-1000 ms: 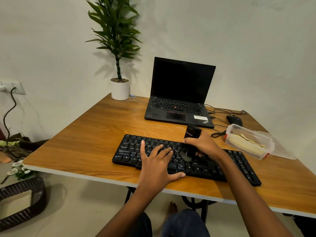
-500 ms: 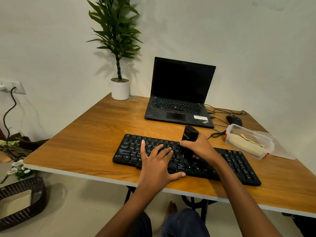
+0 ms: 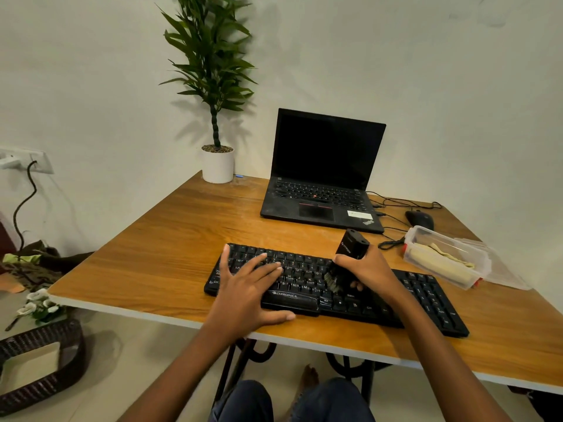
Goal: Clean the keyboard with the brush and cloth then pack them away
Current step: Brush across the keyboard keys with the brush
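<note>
A black keyboard [image 3: 426, 296] lies along the near edge of the wooden table [image 3: 158, 257]. My left hand [image 3: 249, 284] rests flat on its left half with the fingers spread. My right hand [image 3: 370, 269] grips a black brush [image 3: 350, 248] by its blocky handle. The bristles touch the keys near the keyboard's middle, and the handle tilts up and to the right. A pale yellow cloth [image 3: 441, 260] lies inside a clear plastic box [image 3: 475, 254] to the right of the keyboard.
An open black laptop [image 3: 323, 178] stands behind the keyboard. A black mouse [image 3: 420, 219] and cables lie to its right. A potted plant [image 3: 216, 162] stands at the far left corner. The box's clear lid [image 3: 505, 269] lies beside the box. A dark wicker basket [image 3: 42, 363] sits on the floor at left.
My right hand has swept the brush back and forth over the middle keys, with the handle tilt shifting. My left hand has stayed flat on the keyboard.
</note>
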